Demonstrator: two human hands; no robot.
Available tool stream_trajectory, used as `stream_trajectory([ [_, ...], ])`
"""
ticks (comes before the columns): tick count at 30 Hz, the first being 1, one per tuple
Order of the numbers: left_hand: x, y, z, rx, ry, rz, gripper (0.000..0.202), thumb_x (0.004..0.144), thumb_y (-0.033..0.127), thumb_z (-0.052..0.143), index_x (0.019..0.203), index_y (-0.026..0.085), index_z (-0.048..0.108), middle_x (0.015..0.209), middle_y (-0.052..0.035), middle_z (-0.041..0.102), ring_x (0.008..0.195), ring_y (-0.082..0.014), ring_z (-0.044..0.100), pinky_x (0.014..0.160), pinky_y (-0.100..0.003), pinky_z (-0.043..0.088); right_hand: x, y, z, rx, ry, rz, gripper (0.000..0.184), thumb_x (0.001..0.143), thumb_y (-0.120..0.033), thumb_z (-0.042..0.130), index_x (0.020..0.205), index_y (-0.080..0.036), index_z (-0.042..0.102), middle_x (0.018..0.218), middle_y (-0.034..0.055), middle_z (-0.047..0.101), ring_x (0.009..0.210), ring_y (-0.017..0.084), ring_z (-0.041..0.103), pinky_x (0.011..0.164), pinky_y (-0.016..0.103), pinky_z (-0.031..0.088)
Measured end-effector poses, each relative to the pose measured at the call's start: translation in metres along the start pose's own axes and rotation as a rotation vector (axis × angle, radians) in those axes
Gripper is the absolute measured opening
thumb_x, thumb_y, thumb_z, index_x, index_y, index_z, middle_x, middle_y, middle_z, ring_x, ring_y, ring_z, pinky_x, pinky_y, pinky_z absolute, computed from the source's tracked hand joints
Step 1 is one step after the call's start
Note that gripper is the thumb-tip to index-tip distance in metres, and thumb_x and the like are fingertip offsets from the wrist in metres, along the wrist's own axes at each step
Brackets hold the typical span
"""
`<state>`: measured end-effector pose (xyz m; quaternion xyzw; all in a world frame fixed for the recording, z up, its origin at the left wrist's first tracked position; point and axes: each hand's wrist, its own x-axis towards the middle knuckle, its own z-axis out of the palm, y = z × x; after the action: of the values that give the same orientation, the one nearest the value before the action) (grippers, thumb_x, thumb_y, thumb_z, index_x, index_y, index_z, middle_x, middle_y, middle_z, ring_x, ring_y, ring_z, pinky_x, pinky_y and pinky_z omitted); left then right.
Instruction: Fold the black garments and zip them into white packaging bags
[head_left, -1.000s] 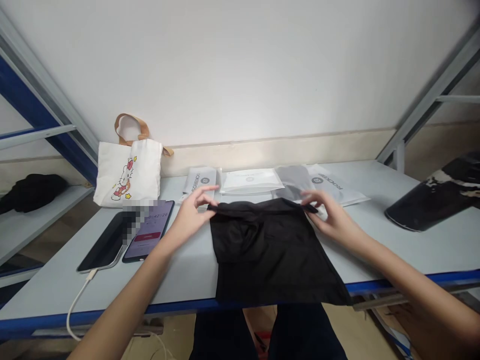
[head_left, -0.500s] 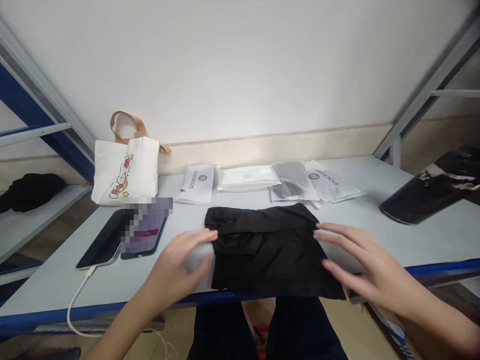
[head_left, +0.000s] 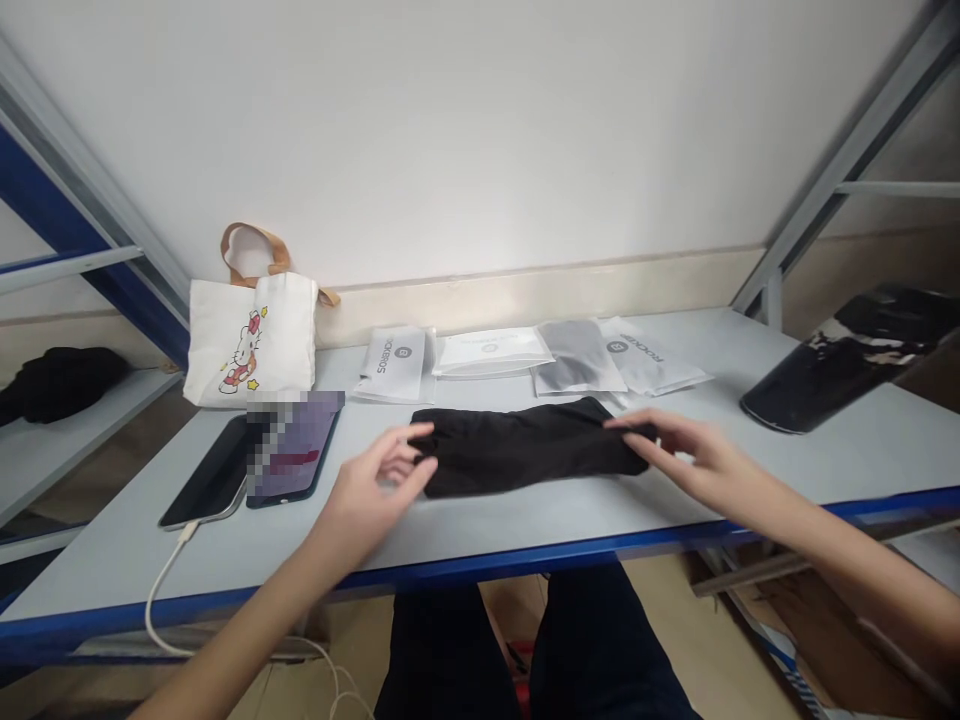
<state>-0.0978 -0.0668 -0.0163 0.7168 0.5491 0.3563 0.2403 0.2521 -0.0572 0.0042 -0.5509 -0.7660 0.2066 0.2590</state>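
A black garment [head_left: 525, 447] lies folded into a narrow band across the middle of the grey table [head_left: 525, 515]. My left hand [head_left: 375, 487] pinches the band's left end between thumb and fingers. At the band's right end, my right hand [head_left: 694, 457] grips the folded edge with its fingers closed on the cloth. Both forearms reach in from the near edge.
Two phones [head_left: 259, 465] lie left of the garment, one on a white cable. A white tote bag [head_left: 251, 340] stands at the back left. Several flat plastic packets [head_left: 495, 352] line the wall. A dark object [head_left: 840, 365] lies at the right. My legs show under the blue table edge.
The garment hung over the table's front edge before. Now its lower half is folded up, leaving a narrow band, and both hands hold its ends.
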Motion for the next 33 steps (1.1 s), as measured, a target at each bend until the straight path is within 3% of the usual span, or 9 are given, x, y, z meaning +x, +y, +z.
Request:
stream_trajectory([
  [5, 0.038, -0.007, 0.013, 0.128, -0.066, -0.047, 0.045, 0.082, 0.036, 0.052, 0.124, 0.023, 0.045, 0.069, 0.0042, 0.058, 0.06, -0.0129, 0.054, 0.061, -0.026, 0.043, 0.042, 0.014, 0.021, -0.191, -0.003, -0.036, 0.023, 0.086, -0.037, 0.044, 0.104, -0.024, 0.047, 0.062, -0.0025, 0.05, 0.055, 0.017, 0.05, 0.052, 0.03, 0.04],
  [10, 0.036, -0.019, 0.025, 0.237, 0.023, -0.046, 0.055, 0.083, 0.036, 0.05, 0.134, 0.027, 0.032, 0.075, 0.0043, 0.058, 0.065, -0.0143, 0.054, 0.063, -0.027, 0.043, 0.039, 0.03, 0.031, -0.258, 0.056, -0.013, 0.023, 0.087, -0.039, 0.043, 0.103, -0.023, 0.044, 0.062, -0.0042, 0.047, 0.053, 0.016, 0.05, 0.05, 0.028, 0.039],
  [14, 0.034, -0.02, 0.026, 0.42, 0.209, -0.003, 0.062, 0.08, 0.041, 0.055, 0.135, 0.025, 0.032, 0.114, -0.0037, 0.059, 0.103, -0.0221, 0.053, 0.085, -0.035, 0.043, 0.022, -0.01, 0.032, -0.346, 0.333, -0.155, 0.037, 0.089, -0.043, 0.045, 0.117, -0.02, 0.045, 0.095, 0.0083, 0.061, 0.088, 0.024, 0.06, 0.073, 0.036, 0.048],
  [16, 0.035, -0.022, 0.026, 0.487, 0.198, -0.02, 0.059, 0.081, 0.046, 0.052, 0.133, 0.022, 0.037, 0.127, -0.0073, 0.053, 0.116, -0.0266, 0.046, 0.094, -0.041, 0.038, 0.014, -0.04, 0.043, -0.312, 0.377, -0.28, 0.051, 0.09, -0.043, 0.043, 0.133, -0.018, 0.034, 0.125, 0.014, 0.052, 0.117, 0.026, 0.048, 0.092, 0.04, 0.043],
  [18, 0.035, -0.024, 0.026, 0.511, 0.137, -0.052, 0.051, 0.084, 0.049, 0.046, 0.127, 0.02, 0.046, 0.13, -0.0082, 0.052, 0.12, -0.0287, 0.043, 0.097, -0.044, 0.036, 0.011, -0.063, 0.063, -0.379, 0.331, -0.368, 0.065, 0.091, -0.047, 0.04, 0.142, -0.011, 0.021, 0.144, 0.018, 0.033, 0.134, 0.028, 0.027, 0.104, 0.045, 0.032],
  [20, 0.035, -0.023, 0.025, 0.511, 0.097, -0.042, 0.041, 0.086, 0.048, 0.044, 0.116, 0.022, 0.055, 0.123, -0.0061, 0.057, 0.116, -0.0273, 0.046, 0.095, -0.042, 0.037, 0.015, -0.073, 0.088, -0.449, 0.236, -0.36, 0.075, 0.089, -0.054, 0.039, 0.141, -0.003, 0.023, 0.148, 0.0213, 0.021, 0.138, 0.03, 0.013, 0.109, 0.047, 0.025],
  [24, 0.032, -0.016, 0.024, 0.527, 0.082, -0.018, 0.027, 0.088, 0.043, 0.041, 0.09, 0.023, 0.059, 0.087, -0.0027, 0.064, 0.089, -0.0229, 0.058, 0.075, -0.033, 0.043, 0.028, -0.064, 0.121, -0.451, 0.025, -0.194, 0.085, 0.087, -0.063, 0.03, 0.139, 0.004, 0.028, 0.145, 0.0237, 0.024, 0.137, 0.031, 0.016, 0.11, 0.047, 0.024],
  [27, 0.029, -0.013, 0.024, 0.421, 0.097, -0.06, 0.027, 0.087, 0.045, 0.041, 0.084, 0.022, 0.057, 0.073, -0.0003, 0.061, 0.071, -0.0193, 0.058, 0.063, -0.029, 0.04, 0.03, -0.054, 0.122, -0.416, -0.02, -0.147, 0.086, 0.087, -0.065, 0.026, 0.141, 0.003, 0.025, 0.146, 0.0206, 0.022, 0.138, 0.028, 0.015, 0.112, 0.044, 0.022],
  [33, 0.039, -0.014, 0.021, -0.057, 0.216, -0.103, 0.029, 0.08, 0.047, 0.052, 0.073, 0.019, 0.052, 0.068, 0.0027, 0.057, 0.065, -0.0139, 0.054, 0.06, -0.023, 0.039, 0.021, -0.059, 0.113, -0.375, -0.051, -0.101, 0.084, 0.088, -0.062, 0.026, 0.14, 0.004, 0.024, 0.147, 0.02, 0.02, 0.138, 0.028, 0.014, 0.112, 0.044, 0.021],
])
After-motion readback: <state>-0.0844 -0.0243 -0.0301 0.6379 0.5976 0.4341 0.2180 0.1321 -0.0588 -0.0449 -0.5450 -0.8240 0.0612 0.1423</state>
